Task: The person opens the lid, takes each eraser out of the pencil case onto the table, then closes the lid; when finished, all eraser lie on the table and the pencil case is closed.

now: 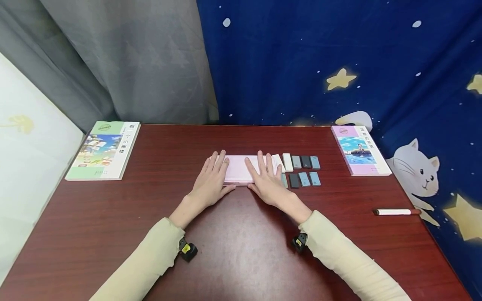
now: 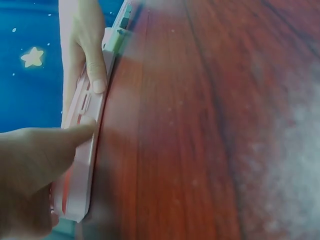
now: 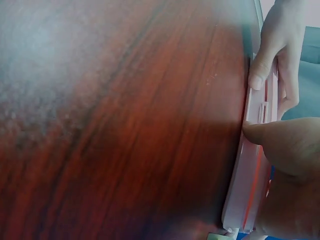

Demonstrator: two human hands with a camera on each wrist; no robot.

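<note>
A flat pink case (image 1: pixel 237 169) lies on the table in front of me, with a small latch slot (image 3: pixel 263 112) in its front side. My left hand (image 1: pixel 210 179) rests on its left part, fingers straight and pointing away over the top. My right hand (image 1: pixel 268 184) lies across the right part with its fingers spread. Both thumbs touch the front side of the case, one on each side of the latch, as the wrist views show. Beside the right hand, small rectangular blocks (image 1: pixel 304 179) in blue, grey and white stand in two rows, a few partly hidden by the fingers.
A green-edged book (image 1: pixel 101 150) lies at the back left of the reddish-brown table (image 1: pixel 169 146). At the back right is a purple-edged book (image 1: pixel 359 150), with a white marker (image 1: pixel 395 212) nearer the right edge. Curtains (image 1: pixel 263 62) hang behind the table.
</note>
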